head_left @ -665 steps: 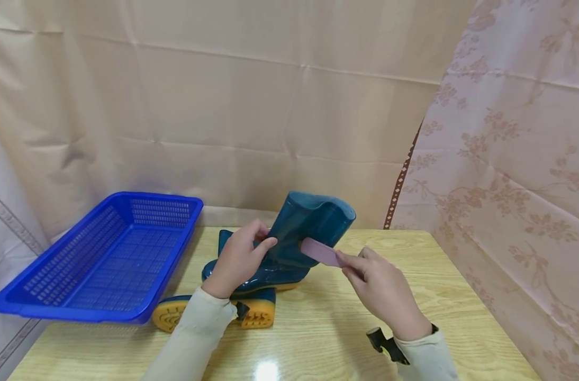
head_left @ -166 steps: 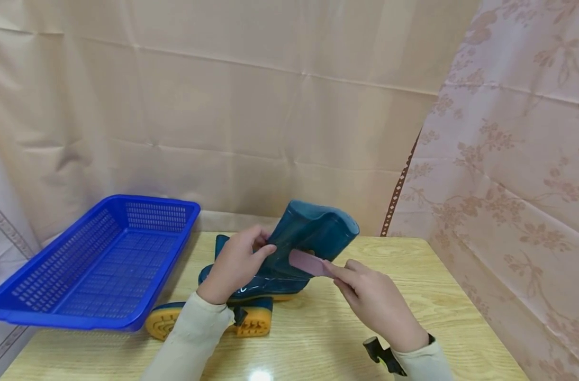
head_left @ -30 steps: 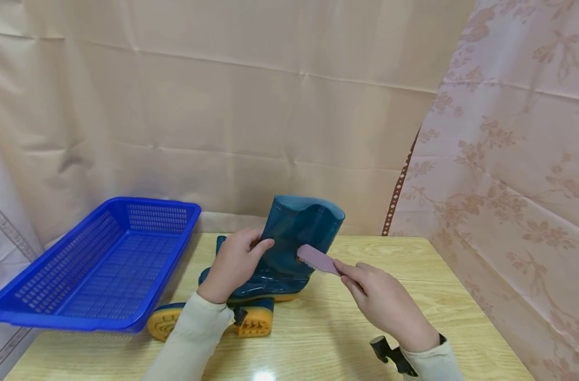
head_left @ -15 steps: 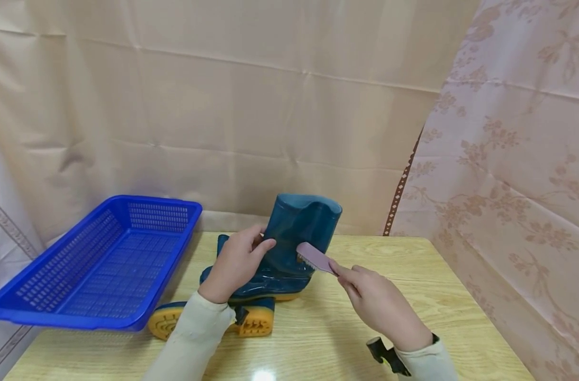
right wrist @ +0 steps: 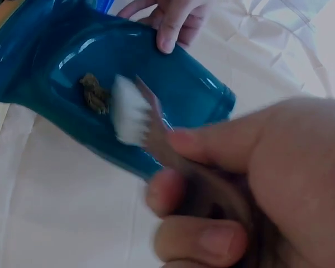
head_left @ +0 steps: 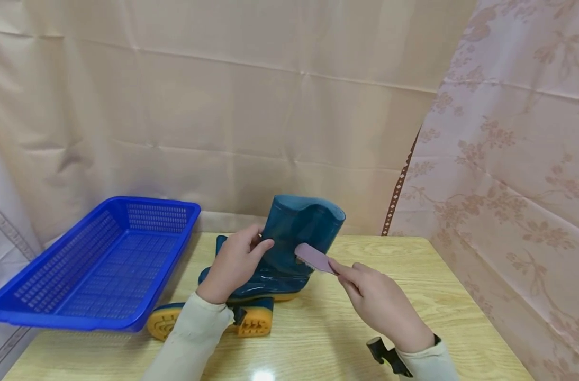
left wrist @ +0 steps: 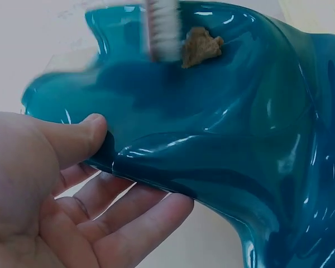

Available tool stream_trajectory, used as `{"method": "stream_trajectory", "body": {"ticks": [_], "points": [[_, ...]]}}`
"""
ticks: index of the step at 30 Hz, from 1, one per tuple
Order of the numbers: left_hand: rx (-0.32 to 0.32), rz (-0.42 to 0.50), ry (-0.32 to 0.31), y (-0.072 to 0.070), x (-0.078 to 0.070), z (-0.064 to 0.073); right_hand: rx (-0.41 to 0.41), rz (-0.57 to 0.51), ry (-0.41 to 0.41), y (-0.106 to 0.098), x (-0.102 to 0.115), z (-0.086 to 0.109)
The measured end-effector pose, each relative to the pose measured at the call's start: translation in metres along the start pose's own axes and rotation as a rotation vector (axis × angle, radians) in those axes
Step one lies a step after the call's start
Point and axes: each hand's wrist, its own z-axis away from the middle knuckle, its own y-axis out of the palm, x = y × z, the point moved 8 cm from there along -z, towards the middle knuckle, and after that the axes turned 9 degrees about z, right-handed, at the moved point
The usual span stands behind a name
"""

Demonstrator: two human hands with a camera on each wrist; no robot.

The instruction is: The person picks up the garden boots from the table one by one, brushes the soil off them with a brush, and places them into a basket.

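A shiny teal rubber boot [head_left: 289, 233] stands tilted over a second boot, its shaft leaning right. My left hand [head_left: 237, 262] holds the shaft's left edge, thumb in front and fingers behind in the left wrist view. My right hand [head_left: 382, 304] grips the handle of a pinkish-purple scrub brush [head_left: 315, 257] with white bristles. Its bristles are at the shaft, beside a brown clump of dirt [left wrist: 202, 47] stuck there; in the right wrist view the brush [right wrist: 131, 111] is blurred. The second boot [head_left: 255, 321] lies on its side, yellow sole toward me, partly hidden by my left forearm.
A blue plastic basket [head_left: 175, 264] with mesh walls stands on the left. Everything rests on a light wooden table [head_left: 413, 280]. A beige cloth [head_left: 213, 106] hangs behind, and a flowered cloth [head_left: 523, 211] on the right.
Compared with the oldest frames, the boot's shaft stands more upright and further left. Over the last second the brush shifts slightly on the shaft, which rocks a little. Both grips stay the same.
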Motion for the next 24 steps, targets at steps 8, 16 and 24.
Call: {"method": "stream_trajectory", "body": {"ticks": [8, 16, 24], "points": [[0.015, 0.011, 0.011, 0.001, -0.001, 0.0, -0.146, 0.044, -0.019, -0.004, 0.003, -0.001], [0.046, 0.004, 0.019, 0.002, -0.004, 0.001, -0.023, 0.059, -0.054, 0.005, 0.006, 0.0], [0.044, 0.016, 0.022, 0.002, -0.002, 0.001, 0.021, 0.052, -0.059, 0.004, 0.005, 0.003]]}}
